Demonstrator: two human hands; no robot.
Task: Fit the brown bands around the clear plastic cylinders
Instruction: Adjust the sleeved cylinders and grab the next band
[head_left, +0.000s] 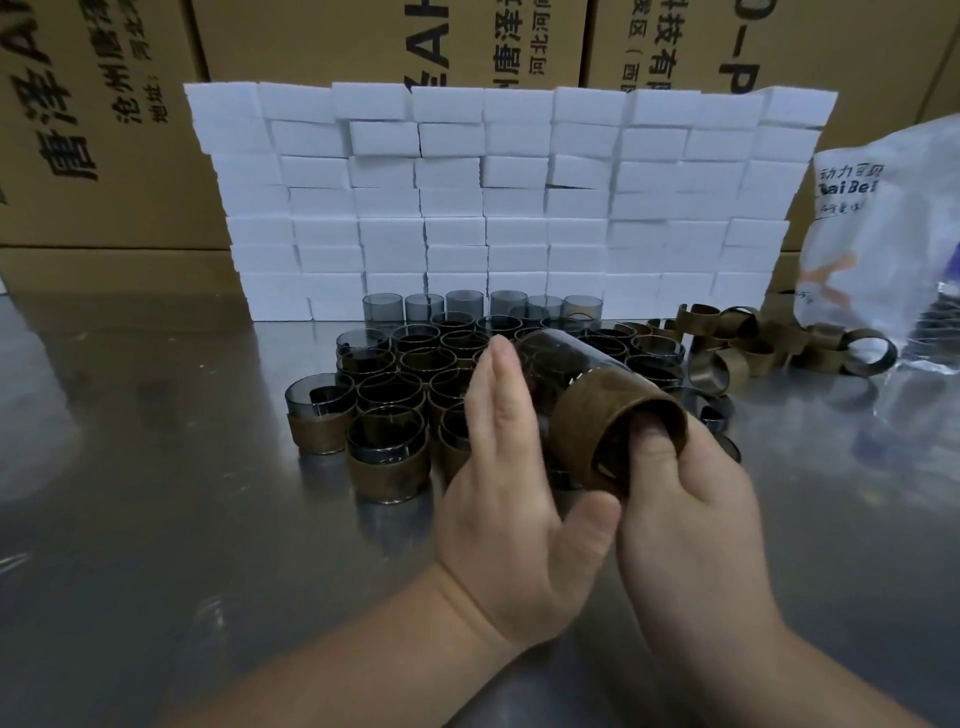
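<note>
I read this as a small factory assembly or packing station set up among warehouse stock. Evidence: printed cardboard cartons stacked behind the bench; a brushed stainless-steel tabletop; white foam blocks piled in neat rows; dozens of identical clear plastic cylinders batched together; loose brown bands heaped beside a printed plastic bag at the right.

White foam blocks, stacked wall, well beyond right hand; cardboard cartons behind; printed plastic bag to its right; steel table beneath.
</note>
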